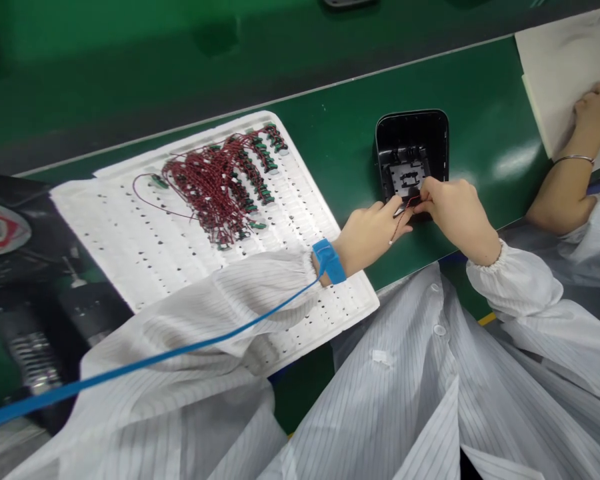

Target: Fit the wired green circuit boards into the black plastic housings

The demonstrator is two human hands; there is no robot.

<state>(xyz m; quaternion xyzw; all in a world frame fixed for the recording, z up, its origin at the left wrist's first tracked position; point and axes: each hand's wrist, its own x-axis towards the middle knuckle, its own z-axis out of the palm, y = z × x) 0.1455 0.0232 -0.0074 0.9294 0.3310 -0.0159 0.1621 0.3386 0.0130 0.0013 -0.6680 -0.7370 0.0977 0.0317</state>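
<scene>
A black plastic housing (413, 127) with rounded corners stands on the green bench, its hollow side up and a grey-black moulded part (409, 175) inside. At its near edge my left hand (373, 230), with a blue strap on the wrist, is closed on thin red and black wires (399, 223). A small white tip shows at their lower end. The fingers of my right hand (455, 210) pinch the same wires just to the right, over the housing's near rim. What else the fingertips hold is hidden.
On the left lies a white foam tray (175, 260), holding a heap of dark red wires (210, 187) with green parts. A blue cord (205, 341) runs from my wrist strap. At right, a co-worker's hand (597, 107) rests by a pale sheet (545, 80). Dark fixtures stand far left.
</scene>
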